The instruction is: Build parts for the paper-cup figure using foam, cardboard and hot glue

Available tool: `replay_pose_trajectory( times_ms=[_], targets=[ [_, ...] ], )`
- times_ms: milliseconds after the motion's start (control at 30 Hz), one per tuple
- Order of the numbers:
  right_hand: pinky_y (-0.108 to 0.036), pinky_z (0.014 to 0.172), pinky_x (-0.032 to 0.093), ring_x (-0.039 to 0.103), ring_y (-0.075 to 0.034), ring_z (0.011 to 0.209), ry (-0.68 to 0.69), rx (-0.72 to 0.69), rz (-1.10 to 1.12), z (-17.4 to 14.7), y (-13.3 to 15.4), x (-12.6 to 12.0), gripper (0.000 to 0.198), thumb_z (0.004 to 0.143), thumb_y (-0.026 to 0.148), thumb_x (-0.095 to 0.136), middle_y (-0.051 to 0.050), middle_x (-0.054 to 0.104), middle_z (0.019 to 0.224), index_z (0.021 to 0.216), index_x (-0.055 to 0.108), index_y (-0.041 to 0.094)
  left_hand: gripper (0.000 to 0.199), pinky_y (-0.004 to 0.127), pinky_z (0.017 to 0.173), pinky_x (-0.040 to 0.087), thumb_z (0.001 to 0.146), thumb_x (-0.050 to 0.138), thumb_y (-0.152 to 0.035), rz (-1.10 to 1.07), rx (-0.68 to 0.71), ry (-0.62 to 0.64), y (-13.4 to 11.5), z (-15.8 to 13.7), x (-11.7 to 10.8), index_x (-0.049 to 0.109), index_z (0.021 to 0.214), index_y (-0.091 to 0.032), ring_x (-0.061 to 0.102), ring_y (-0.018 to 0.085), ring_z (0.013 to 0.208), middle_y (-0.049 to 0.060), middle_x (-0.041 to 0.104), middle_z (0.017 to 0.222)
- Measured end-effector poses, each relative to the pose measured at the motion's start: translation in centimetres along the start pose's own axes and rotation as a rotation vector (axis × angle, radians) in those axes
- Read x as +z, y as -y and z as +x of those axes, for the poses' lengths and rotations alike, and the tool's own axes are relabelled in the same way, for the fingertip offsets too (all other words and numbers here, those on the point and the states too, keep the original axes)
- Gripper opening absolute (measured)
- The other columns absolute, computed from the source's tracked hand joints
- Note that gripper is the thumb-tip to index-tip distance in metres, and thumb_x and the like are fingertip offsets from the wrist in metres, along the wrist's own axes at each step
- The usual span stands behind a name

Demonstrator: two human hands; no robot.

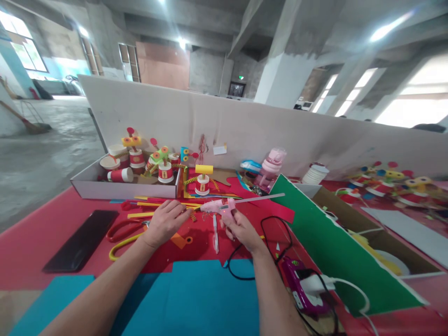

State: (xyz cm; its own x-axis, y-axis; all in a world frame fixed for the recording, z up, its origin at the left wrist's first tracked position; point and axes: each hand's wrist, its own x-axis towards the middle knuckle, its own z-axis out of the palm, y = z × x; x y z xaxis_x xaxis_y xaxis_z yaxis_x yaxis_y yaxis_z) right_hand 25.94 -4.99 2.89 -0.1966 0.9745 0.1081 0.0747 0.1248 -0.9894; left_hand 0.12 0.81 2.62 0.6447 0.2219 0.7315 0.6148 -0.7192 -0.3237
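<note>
1. From where I stand, the glue gun [217, 206] is pale pink, with a dark nozzle pointing left and a long, cloudy stick [266, 197] jutting from its back end.
2. It is held above the red table [33, 238], near the middle, over the upper end of a white pen [215, 238] and just this side of a cup figure [202, 185] with a yellow roll on top.
3. The right hand [243, 229] is wrapped around its handle, fingers curled at the trigger side, forearm reaching up from the lower right.
4. The left hand [166, 223] is back upward, its fingers close together and stretched toward the nozzle. I can't tell whether the fingertips pinch anything small.
5. The left forearm slants in from the lower left, crossing blue paper [147, 298].
6. Beside that hand lie scissors [126, 241] with one red and one yellow loop; an orange piece [180, 241] lies just to its right.
</note>
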Motion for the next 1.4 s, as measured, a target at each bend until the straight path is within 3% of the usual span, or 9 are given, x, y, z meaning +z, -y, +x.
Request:
replay_pose_trajectory(
  times_ms=[367, 567, 667, 800, 933, 1033, 1167, 1267, 1400],
  targets=[
    [-0.02, 0.036, 0.028, 0.04, -0.004, 0.036, -0.1, 0.024, 0.092, 0.0, 0.3, -0.4, 0.033, 0.079, 0.046, 0.061, 0.001, 0.061, 0.069, 0.092, 0.052, 0.018, 0.017, 0.032, 0.072, 0.043, 0.086, 0.054, -0.013, -0.03, -0.073, -0.022, 0.0, -0.2, 0.3, 0.066, 0.095, -0.02, 0.056, 0.018, 0.08, 0.006, 0.067, 0.086],
    [-0.022, 0.046, 0.04, 0.052, -0.01, 0.048, -0.339, 0.141, 0.101, 1.4, -2.0, -2.3, 0.037, 0.07, 0.05, 0.066, -0.002, 0.063, 0.065, 0.08, 0.056, 0.016, 0.016, 0.032, 0.074, 0.046, 0.086, 0.054, -0.014, -0.185, -0.131, -0.069, -0.5, -0.2, 0.6, 0.066, 0.096, -0.018, 0.056, 0.017, 0.079, 0.006, 0.068, 0.084],
    [-0.023, 0.049, 0.038, 0.053, -0.012, 0.05, -0.508, 0.26, -0.225, 1.7, -3.6, -4.0, 0.04, 0.075, 0.055, 0.056, -0.002, 0.059, 0.058, 0.071, 0.058, 0.015, 0.016, 0.032, 0.075, 0.047, 0.085, 0.055, -0.014, -0.252, -0.163, -0.079, -0.8, -0.3, 0.9, 0.066, 0.096, -0.019, 0.057, 0.017, 0.079, 0.006, 0.068, 0.085],
    [-0.026, 0.059, 0.04, 0.061, -0.019, 0.062, -0.475, 0.388, -0.779, 1.0, -4.3, -5.7, 0.046, 0.082, 0.056, 0.044, -0.007, 0.061, 0.057, 0.065, 0.059, 0.016, 0.013, 0.03, 0.076, 0.048, 0.085, 0.055, -0.013, -0.398, -0.3, -0.122, -1.0, 0.2, 0.8, 0.065, 0.091, -0.019, 0.057, 0.016, 0.08, 0.005, 0.067, 0.084],
    [-0.03, 0.064, 0.041, 0.062, -0.024, 0.077, -0.69, 0.355, -0.958, 1.2, -2.3, -6.1, 0.044, 0.076, 0.061, 0.051, -0.012, 0.066, 0.079, 0.074, 0.059, 0.017, 0.011, 0.029, 0.078, 0.048, 0.086, 0.055, -0.018, -0.508, -0.423, -0.131, 0.7, 2.1, -0.2, 0.065, 0.084, -0.019, 0.058, 0.016, 0.083, 0.005, 0.067, 0.085],
    [-0.027, 0.064, 0.043, 0.06, -0.02, 0.076, -0.725, 0.052, -0.707, 4.4, 0.3, -5.4, 0.037, 0.078, 0.054, 0.05, -0.008, 0.065, 0.078, 0.076, 0.06, 0.019, 0.014, 0.03, 0.08, 0.046, 0.085, 0.055, -0.026, -0.538, -0.482, -0.052, 3.2, 4.8, -0.4, 0.066, 0.08, -0.019, 0.059, 0.017, 0.084, 0.004, 0.067, 0.083],
    [-0.021, 0.049, 0.04, 0.052, -0.011, 0.052, -0.491, -0.026, -0.016, 11.8, 2.1, -3.9, 0.026, 0.074, 0.042, 0.058, 0.0, 0.059, 0.062, 0.077, 0.06, 0.017, 0.017, 0.027, 0.067, 0.044, 0.077, 0.06, -0.032, -0.645, -0.64, 0.079, 6.8, 8.8, 1.6, 0.067, 0.075, -0.017, 0.058, 0.016, 0.072, 0.003, 0.066, 0.075],
    [-0.018, 0.044, 0.035, 0.049, -0.008, 0.047, -0.456, -0.021, 0.051, 16.6, 1.8, -3.3, 0.02, 0.072, 0.035, 0.062, 0.002, 0.057, 0.057, 0.078, 0.061, 0.015, 0.022, 0.025, 0.06, 0.043, 0.072, 0.063, -0.037, -0.785, -0.761, 0.185, 8.6, 11.3, 4.4, 0.068, 0.075, -0.016, 0.056, 0.013, 0.062, 0.001, 0.065, 0.069],
    [-0.017, 0.04, 0.032, 0.045, -0.006, 0.042, -0.403, -0.01, 0.096, 19.2, 0.9, -3.0, 0.014, 0.077, 0.028, 0.057, 0.004, 0.054, 0.052, 0.08, 0.061, 0.015, 0.025, 0.023, 0.055, 0.04, 0.066, 0.065, -0.038, -0.892, -0.775, 0.289, 10.0, 13.2, 7.1, 0.068, 0.071, -0.014, 0.054, 0.012, 0.057, -0.001, 0.062, 0.061]
  ],
)
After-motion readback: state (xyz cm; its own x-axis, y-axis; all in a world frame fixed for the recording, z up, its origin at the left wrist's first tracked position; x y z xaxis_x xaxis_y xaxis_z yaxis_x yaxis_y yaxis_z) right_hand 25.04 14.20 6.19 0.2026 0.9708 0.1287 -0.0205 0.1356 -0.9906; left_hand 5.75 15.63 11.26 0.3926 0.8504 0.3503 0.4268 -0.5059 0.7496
